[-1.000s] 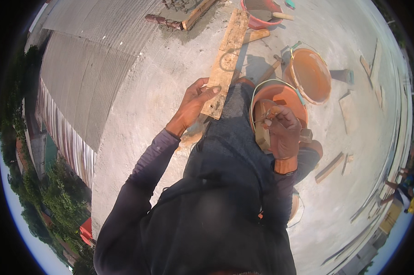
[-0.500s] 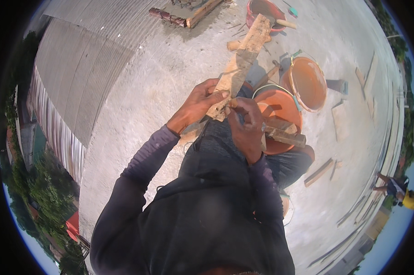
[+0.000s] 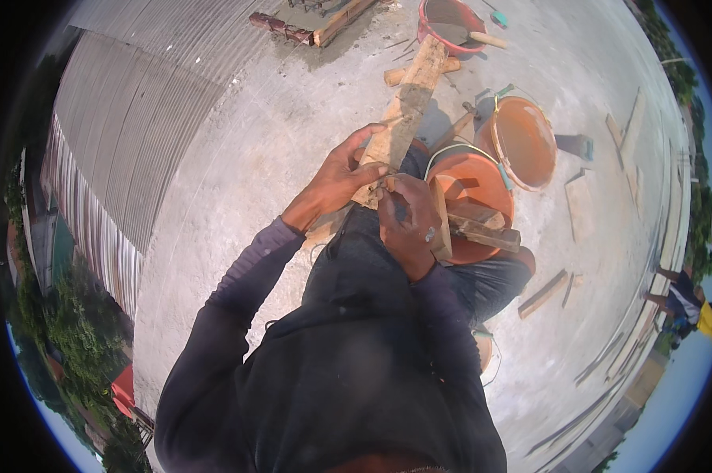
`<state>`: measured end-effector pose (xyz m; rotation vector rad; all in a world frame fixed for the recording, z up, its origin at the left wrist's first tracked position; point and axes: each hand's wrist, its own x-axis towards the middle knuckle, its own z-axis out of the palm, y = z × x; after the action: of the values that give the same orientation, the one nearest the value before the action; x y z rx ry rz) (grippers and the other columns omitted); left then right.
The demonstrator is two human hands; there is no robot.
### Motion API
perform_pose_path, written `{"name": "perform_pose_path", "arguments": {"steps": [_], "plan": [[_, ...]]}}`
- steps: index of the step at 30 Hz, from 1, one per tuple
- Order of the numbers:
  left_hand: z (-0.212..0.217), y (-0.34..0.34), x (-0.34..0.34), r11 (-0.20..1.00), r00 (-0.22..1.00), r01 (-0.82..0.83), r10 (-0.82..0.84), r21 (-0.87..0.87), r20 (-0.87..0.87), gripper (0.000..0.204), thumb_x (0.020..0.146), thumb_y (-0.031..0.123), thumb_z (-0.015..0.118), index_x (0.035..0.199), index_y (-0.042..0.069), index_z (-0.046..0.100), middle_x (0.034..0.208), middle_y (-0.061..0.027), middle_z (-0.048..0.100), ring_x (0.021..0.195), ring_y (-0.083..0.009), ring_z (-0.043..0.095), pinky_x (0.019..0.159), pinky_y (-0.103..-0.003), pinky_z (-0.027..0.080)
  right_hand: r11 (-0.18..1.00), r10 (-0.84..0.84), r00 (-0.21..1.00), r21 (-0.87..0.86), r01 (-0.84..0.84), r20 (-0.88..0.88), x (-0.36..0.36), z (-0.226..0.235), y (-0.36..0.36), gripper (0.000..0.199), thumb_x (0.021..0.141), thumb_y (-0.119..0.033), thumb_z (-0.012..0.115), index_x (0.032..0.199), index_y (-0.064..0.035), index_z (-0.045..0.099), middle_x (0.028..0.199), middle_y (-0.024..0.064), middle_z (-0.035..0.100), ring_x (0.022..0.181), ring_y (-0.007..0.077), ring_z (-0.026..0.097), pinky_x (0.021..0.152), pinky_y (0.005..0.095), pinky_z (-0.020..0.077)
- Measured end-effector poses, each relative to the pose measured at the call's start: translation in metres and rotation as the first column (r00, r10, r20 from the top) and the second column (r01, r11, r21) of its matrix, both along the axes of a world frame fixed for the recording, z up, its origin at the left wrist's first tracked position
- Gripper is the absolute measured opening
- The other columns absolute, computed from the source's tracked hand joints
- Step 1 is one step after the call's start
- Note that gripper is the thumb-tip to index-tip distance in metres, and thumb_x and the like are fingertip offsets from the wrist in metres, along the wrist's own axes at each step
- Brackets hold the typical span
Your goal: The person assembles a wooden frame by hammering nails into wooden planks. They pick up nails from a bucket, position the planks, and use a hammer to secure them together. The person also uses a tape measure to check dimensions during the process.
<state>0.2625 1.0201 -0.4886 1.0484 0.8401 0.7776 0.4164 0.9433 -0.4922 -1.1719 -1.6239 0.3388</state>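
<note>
A rough wooden board (image 3: 407, 110) points away from me, its near end just above my lap. My left hand (image 3: 332, 185) grips it from the left side, thumb on top close to the near end and fingers along the edge. At that same end my right hand (image 3: 411, 225) is closed in a pinch, its fingertips against the wood. Whatever small thing the pinch holds, I cannot make out. Beside my right hand, several wood offcuts (image 3: 490, 232) lie across an orange bucket (image 3: 494, 185).
Another orange bucket (image 3: 549, 146) stands farther right. Beyond the board is a red tub (image 3: 478, 16) of grey mix with a wooden-handled tool. Loose boards (image 3: 580, 205) lie on the concrete at right. Corrugated roofing (image 3: 135, 102) borders the left. A person (image 3: 683, 303) is at far right.
The board's far end has swung slightly left and come nearer. My right hand has shifted a little left along with it, still pinching at the near end. My left hand keeps its grip.
</note>
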Motion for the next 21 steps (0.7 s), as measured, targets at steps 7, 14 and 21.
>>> {"name": "perform_pose_path", "arguments": {"steps": [7,14,21], "plan": [[-0.011,0.003,0.003,0.982,0.996,-0.001,0.019,0.188,-0.091,0.038,0.097,0.006,0.068,0.135,0.007,0.065,0.161,-0.0174,0.037,0.141,-0.0235,0.044,0.109,-0.037,0.045,0.992,-0.039,0.997,0.123,0.030,0.070,-0.001,-0.002,0.003,0.035,0.084,0.007,0.073,0.116,-0.0004,0.060,0.111,0.0192,0.070,0.097,0.0341,0.071,0.082,0.0392,0.0591],[-0.031,0.008,0.001,0.964,0.999,-0.045,0.050,0.262,-0.012,0.020,0.097,0.005,0.068,0.116,0.005,0.076,0.169,-0.0212,0.024,0.156,-0.0277,0.028,0.118,-0.040,0.036,0.998,-0.060,0.998,0.037,0.060,0.002,-0.002,-0.006,0.006,0.033,0.085,0.006,0.073,0.115,-0.0003,0.060,0.110,0.0189,0.071,0.097,0.0331,0.071,0.081,0.0385,0.0587],[-0.033,0.004,-0.011,0.929,0.998,0.042,-0.055,0.367,0.023,0.020,0.089,-0.003,0.064,0.102,0.003,0.078,0.167,-0.0187,0.033,0.120,-0.0185,0.065,0.103,-0.038,0.050,0.994,-0.055,0.998,0.099,0.051,0.036,-0.002,-0.004,0.004,0.032,0.084,0.006,0.072,0.113,-0.0008,0.060,0.108,0.0187,0.071,0.095,0.0331,0.071,0.080,0.0393,0.0597]]}}
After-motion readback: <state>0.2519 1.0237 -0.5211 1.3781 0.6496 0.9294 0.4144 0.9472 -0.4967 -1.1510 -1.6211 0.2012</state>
